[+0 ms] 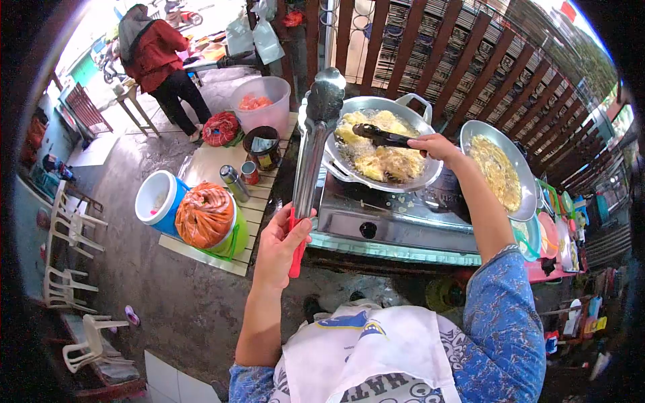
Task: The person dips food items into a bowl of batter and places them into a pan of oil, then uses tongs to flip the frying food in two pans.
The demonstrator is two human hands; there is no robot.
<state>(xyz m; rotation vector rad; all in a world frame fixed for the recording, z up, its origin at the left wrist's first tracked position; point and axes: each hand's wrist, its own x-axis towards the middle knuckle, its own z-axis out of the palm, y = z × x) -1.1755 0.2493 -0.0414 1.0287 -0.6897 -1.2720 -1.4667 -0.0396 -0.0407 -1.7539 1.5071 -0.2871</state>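
Observation:
My left hand [283,242] is wrapped round the red handle of long metal tongs [313,141], which point up and away from me, left of the wok. In my right hand [437,146] is a black utensil [381,135], its far end over the frying food. Yellow battered pieces [386,161] bubble in oil in a metal wok [424,176] with two loop handles. The wok sits on the left side of a steel gas stove [393,226]. At the stove's right, a second wok [526,176] holds golden fried food [496,168].
Left of the stove, a slatted table [236,266] bears a blue cooler [161,201], an orange bag [205,215], a flask [233,181] and a pink-white tub [277,107]. A person [151,54] stands at the upper left. Wooden slats [440,60] rise behind the woks.

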